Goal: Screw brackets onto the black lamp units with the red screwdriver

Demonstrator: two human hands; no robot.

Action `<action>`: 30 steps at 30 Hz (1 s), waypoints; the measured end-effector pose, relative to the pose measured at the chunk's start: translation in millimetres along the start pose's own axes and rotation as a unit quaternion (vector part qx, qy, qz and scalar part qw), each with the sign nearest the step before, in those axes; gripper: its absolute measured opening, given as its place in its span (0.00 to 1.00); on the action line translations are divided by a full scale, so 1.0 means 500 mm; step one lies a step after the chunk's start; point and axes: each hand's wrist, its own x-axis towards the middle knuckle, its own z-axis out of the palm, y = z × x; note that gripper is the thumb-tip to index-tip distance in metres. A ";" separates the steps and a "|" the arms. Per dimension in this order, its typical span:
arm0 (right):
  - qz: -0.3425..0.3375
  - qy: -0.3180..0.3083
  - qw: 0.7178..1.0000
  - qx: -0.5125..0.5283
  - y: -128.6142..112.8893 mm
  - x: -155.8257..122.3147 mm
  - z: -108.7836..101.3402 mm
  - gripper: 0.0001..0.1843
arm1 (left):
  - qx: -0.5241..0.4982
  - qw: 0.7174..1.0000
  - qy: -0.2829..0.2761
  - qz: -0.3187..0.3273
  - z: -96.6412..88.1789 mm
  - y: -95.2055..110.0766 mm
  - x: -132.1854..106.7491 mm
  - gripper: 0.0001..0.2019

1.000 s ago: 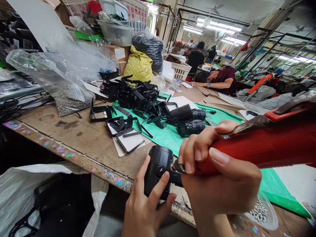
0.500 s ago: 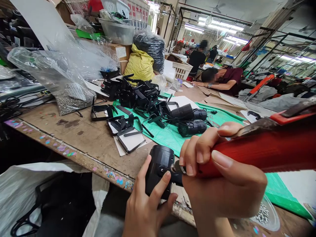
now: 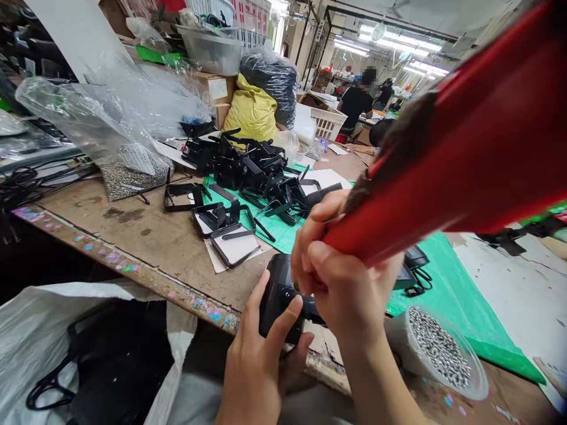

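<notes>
My left hand (image 3: 257, 360) steadies a black, rounded plastic housing (image 3: 279, 283) at the table's near edge, thumb and fingers on its sides. A dark arm or bracket sticks out from the housing to the right, mostly covered. Wrapped around a red power screwdriver (image 3: 443, 159), my right hand (image 3: 341, 277) is just right of the housing. The tool's body slants up to the right and blurs; its tip is hidden behind my fingers, so contact with the housing cannot be seen. A small screw hole or screw head shows on the housing's side.
Black metal brackets (image 3: 248, 171) are heaped on a green sheet (image 3: 460, 289). A clear tub (image 3: 398, 342) of small screws tilts at the right. A plastic bag of metal bits (image 3: 128, 177) sits left. A white sack (image 3: 177, 348) hangs below the table edge. People work farther back.
My right hand has shifted slightly left, and the screwdriver's rear has swung upward, baring more of the screw tub. My left hand and the housing stay nearly in place.
</notes>
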 end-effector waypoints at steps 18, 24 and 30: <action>-0.050 0.107 0.992 0.043 -0.040 0.035 -0.088 0.12 | -0.034 0.999 -0.004 -0.034 -0.013 0.003 0.010 0.24; -0.277 0.328 0.863 -0.265 -0.073 -0.039 -0.159 0.27 | -0.199 0.964 0.018 -0.177 -0.045 0.001 0.044 0.21; -0.290 -0.097 0.808 -0.504 0.004 -0.202 -0.161 0.23 | -0.183 0.960 -0.048 -0.204 -0.123 -0.005 0.108 0.20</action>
